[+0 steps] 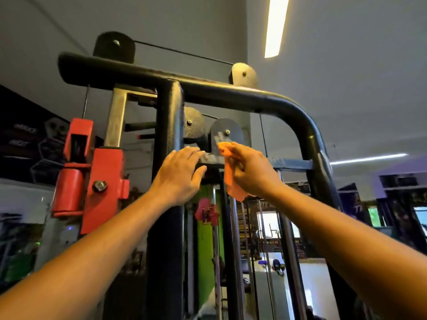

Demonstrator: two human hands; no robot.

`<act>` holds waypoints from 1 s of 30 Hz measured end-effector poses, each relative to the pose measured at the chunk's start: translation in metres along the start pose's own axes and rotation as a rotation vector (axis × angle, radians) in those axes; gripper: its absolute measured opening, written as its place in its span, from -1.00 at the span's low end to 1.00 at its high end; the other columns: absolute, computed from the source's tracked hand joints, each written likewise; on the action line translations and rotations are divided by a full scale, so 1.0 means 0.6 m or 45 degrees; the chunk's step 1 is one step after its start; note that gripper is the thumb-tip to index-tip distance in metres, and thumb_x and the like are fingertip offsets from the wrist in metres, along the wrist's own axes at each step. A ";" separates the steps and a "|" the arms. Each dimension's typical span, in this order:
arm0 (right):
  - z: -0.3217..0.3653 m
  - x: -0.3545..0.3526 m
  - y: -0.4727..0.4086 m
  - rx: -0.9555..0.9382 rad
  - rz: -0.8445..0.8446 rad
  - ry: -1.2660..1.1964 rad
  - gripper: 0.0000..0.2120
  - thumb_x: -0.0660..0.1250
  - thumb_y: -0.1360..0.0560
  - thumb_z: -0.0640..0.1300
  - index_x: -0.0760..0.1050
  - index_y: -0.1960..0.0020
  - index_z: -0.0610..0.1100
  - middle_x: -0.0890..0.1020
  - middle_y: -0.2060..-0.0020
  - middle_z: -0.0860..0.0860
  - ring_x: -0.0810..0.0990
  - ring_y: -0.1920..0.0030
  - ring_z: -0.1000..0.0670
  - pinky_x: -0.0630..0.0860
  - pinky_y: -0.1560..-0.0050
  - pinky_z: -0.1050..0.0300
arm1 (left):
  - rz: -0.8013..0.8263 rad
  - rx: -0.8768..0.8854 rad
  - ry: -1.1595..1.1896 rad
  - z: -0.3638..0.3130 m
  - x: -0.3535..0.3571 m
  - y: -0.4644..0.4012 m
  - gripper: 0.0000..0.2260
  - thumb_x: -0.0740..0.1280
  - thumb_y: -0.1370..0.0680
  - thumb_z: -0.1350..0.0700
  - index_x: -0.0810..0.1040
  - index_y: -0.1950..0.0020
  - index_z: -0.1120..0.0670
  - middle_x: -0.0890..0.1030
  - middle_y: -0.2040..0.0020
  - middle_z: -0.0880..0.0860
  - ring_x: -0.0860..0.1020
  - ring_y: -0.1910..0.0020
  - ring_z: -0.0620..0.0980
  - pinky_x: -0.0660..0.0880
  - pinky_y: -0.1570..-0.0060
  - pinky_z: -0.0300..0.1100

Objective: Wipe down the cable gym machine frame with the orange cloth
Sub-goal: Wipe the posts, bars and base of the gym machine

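The black cable machine frame (pixel 231 93) fills the view from below, with a thick upright post and a curved top tube. My right hand (pixel 248 168) grips the orange cloth (pixel 232 181) and holds it against the horizontal crossbar (pixel 293 163), just under a round pulley plate (pixel 225 132). The cloth's loose end hangs down below the bar. My left hand (pixel 179 175) rests on the crossbar beside the upright post, fingers laid over the top and thumb underneath.
A red carriage bracket (pixel 99 181) sits on a steel rail at the left. Cables and chrome guide rods (pixel 261 250) run down behind the crossbar. More pulleys sit on the top tube. A ceiling light strip (pixel 276 26) shines above; gym room extends at right.
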State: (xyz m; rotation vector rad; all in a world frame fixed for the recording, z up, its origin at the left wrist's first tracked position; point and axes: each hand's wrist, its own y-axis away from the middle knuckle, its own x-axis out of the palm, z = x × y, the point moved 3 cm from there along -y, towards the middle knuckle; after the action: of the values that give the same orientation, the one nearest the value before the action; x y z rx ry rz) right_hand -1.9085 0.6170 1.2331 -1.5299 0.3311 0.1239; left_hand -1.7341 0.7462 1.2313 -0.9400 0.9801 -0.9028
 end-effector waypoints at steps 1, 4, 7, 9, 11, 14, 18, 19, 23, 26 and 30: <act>-0.011 0.010 -0.019 -0.011 -0.017 0.001 -0.55 0.30 -0.72 -0.11 0.41 -0.60 0.05 0.53 -0.53 -0.04 0.52 -0.50 -0.18 0.50 -0.49 -0.28 | -0.023 -0.009 -0.040 0.013 0.004 -0.016 -0.53 0.21 -0.72 -0.12 0.41 -0.62 0.01 0.40 -0.60 0.01 0.31 -0.62 0.05 0.13 -0.66 0.16; -0.051 0.056 -0.060 -0.018 -0.073 0.013 -0.47 0.23 -0.76 0.03 0.21 -0.71 0.14 0.26 -0.71 0.04 0.20 -0.71 -0.17 0.27 -0.64 -0.31 | -0.096 -0.052 -0.155 0.055 0.013 -0.046 -0.50 0.13 -0.72 -0.13 0.42 -0.62 0.04 0.33 -0.64 0.02 0.21 -0.67 0.05 0.02 -0.69 0.14; -0.088 0.134 -0.074 0.002 -0.129 -0.060 -0.41 0.08 -0.79 0.16 -0.01 -0.77 0.14 0.04 -0.76 0.09 -0.11 -0.75 -0.04 -0.06 -0.74 -0.27 | -0.156 -0.037 -0.207 0.085 0.030 -0.045 -0.52 0.08 -0.74 -0.08 0.46 -0.60 0.07 0.27 -0.69 0.01 0.08 -0.72 -0.01 -0.15 -0.70 0.03; -0.086 0.182 -0.075 -0.052 -0.250 -0.067 -0.40 0.03 -0.80 0.15 -0.05 -0.78 0.10 -0.04 -0.76 0.11 -0.21 -0.75 0.03 -0.18 -0.74 -0.17 | -0.210 -0.050 -0.162 0.091 0.037 -0.038 -0.52 0.05 -0.73 -0.09 0.49 -0.58 0.02 0.23 -0.71 -0.01 0.02 -0.73 -0.04 -0.19 -0.70 0.01; -0.059 0.219 -0.075 -0.166 -0.321 -0.009 -0.43 0.02 -0.81 0.14 0.02 -0.77 0.06 -0.01 -0.77 0.09 -0.20 -0.75 0.04 -0.19 -0.74 -0.12 | -0.262 -0.090 -0.124 0.094 0.042 -0.038 -0.52 0.04 -0.73 -0.08 0.47 -0.59 0.00 0.18 -0.73 -0.03 -0.02 -0.74 -0.05 -0.18 -0.70 0.01; -0.016 0.257 -0.076 -0.366 -0.353 0.089 -0.46 0.06 -0.80 0.10 0.15 -0.75 0.00 0.10 -0.75 0.04 -0.08 -0.76 -0.04 -0.11 -0.74 -0.12 | -0.287 -0.121 -0.048 0.096 0.038 -0.039 -0.51 0.03 -0.74 -0.06 0.41 -0.63 0.01 0.17 -0.73 -0.07 -0.04 -0.73 -0.12 -0.19 -0.69 -0.03; -0.060 0.242 -0.081 -0.369 -0.445 0.214 -0.43 0.09 -0.78 0.11 0.13 -0.76 0.03 0.14 -0.75 0.02 0.04 -0.75 -0.07 0.08 -0.72 -0.24 | -0.294 -0.121 0.001 0.105 0.039 -0.039 -0.51 0.04 -0.74 -0.06 0.34 -0.67 -0.01 0.15 -0.74 -0.11 -0.07 -0.72 -0.18 -0.19 -0.70 -0.04; -0.076 0.237 -0.080 -0.301 -0.469 0.198 -0.43 0.05 -0.79 0.14 0.12 -0.76 0.04 0.14 -0.75 0.03 0.04 -0.75 -0.06 0.08 -0.71 -0.25 | -0.295 -0.116 0.011 0.106 0.040 -0.040 -0.51 0.04 -0.74 -0.06 0.33 -0.68 -0.02 0.14 -0.74 -0.11 -0.07 -0.72 -0.18 -0.19 -0.69 -0.05; -0.033 0.258 -0.080 -0.152 -0.542 0.034 -0.47 0.05 -0.79 0.05 0.19 -0.74 0.01 0.18 -0.74 0.03 0.01 -0.75 -0.03 0.03 -0.73 -0.21 | -0.315 -0.126 0.090 0.111 0.042 -0.041 -0.52 0.01 -0.75 -0.07 0.30 -0.68 -0.05 0.15 -0.73 -0.12 -0.08 -0.71 -0.22 -0.21 -0.68 -0.11; 0.022 0.284 -0.082 -0.385 -0.485 0.031 -0.44 0.13 -0.73 -0.01 0.26 -0.72 -0.08 0.24 -0.72 -0.02 0.10 -0.74 -0.05 0.00 -0.74 -0.07 | -0.330 -0.124 0.151 0.114 0.042 -0.038 -0.54 0.00 -0.77 -0.06 0.31 -0.67 -0.07 0.16 -0.73 -0.12 -0.08 -0.71 -0.24 -0.19 -0.69 -0.10; -0.035 0.239 -0.090 -0.520 -0.406 0.271 -0.47 0.17 -0.79 0.04 0.23 -0.73 -0.01 0.23 -0.72 0.02 0.14 -0.73 -0.04 0.15 -0.71 -0.11 | -0.344 -0.099 0.173 0.113 0.042 -0.038 -0.54 0.01 -0.76 -0.06 0.35 -0.65 -0.06 0.18 -0.72 -0.11 -0.06 -0.71 -0.20 -0.21 -0.66 -0.15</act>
State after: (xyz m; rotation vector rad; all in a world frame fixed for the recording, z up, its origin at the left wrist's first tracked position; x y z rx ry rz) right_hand -1.7598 0.5757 1.2433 -1.9874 0.2337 -0.2385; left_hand -1.6670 0.7309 1.2637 -1.1064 1.0247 -1.1747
